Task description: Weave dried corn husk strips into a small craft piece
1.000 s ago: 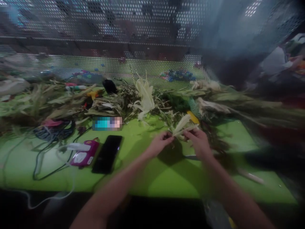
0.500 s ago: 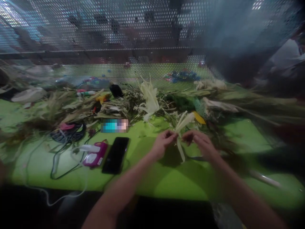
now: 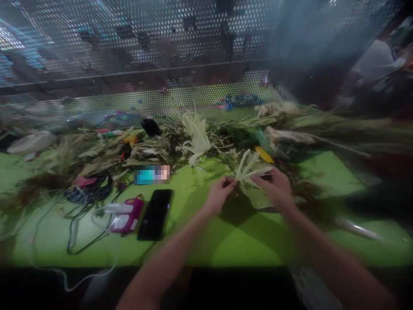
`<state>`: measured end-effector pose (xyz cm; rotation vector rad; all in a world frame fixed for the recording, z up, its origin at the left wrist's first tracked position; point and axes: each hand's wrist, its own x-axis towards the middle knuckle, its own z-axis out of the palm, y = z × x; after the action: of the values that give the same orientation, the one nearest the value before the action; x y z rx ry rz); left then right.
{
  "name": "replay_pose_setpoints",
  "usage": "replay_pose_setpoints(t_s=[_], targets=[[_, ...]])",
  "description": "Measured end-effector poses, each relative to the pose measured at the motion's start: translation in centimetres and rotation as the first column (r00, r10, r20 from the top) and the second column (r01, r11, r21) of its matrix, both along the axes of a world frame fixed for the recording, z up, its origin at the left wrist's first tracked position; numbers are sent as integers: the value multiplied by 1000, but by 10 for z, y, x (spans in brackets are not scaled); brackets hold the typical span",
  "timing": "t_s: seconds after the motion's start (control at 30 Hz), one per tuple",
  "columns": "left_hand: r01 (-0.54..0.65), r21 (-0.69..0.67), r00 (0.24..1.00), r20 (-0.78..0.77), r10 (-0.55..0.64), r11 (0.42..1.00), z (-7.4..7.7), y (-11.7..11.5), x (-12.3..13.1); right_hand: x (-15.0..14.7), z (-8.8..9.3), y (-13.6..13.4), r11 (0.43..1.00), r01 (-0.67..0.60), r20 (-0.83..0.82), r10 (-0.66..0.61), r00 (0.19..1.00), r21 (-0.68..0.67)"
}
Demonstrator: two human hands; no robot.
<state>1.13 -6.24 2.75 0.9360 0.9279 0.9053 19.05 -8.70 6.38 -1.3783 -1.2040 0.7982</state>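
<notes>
My left hand (image 3: 218,196) pinches the base of a small bundle of pale leaf strips (image 3: 247,167) just above the green table (image 3: 232,237). My right hand (image 3: 277,188) grips the same bundle from the right, fingers curled around it. The strips fan up and to the right between the two hands. A flat pale piece (image 3: 260,200) hangs or lies under my right hand; the view is blurred there.
A long heap of dried leaves and stalks (image 3: 180,142) runs across the back of the table. A black phone (image 3: 155,214), a pink power bank (image 3: 126,217) with white cables and a dark cable coil (image 3: 87,191) lie at the left. A perforated metal screen (image 3: 161,64) stands behind.
The strip that hung down between my hands half a second ago no longer hangs there. My right hand has shifted up and closer onto the bundle. The view swung slightly.
</notes>
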Motion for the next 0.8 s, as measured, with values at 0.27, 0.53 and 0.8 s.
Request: replay_pose_setpoints(t_s=[0.27, 0.53, 0.8], targets=[[3, 27, 1000, 14, -4, 1000, -2, 1, -3, -1, 5, -12, 967, -213, 135, 195, 971, 136], [-51, 71, 998, 29, 49, 996, -9, 4, 5, -16, -9, -14, 854, -491, 372, 406, 835, 172], [-22, -7, 990, 142, 22, 1000, -7, 5, 2, -14, 0, -17, 798, -595, 486, 484, 728, 96]])
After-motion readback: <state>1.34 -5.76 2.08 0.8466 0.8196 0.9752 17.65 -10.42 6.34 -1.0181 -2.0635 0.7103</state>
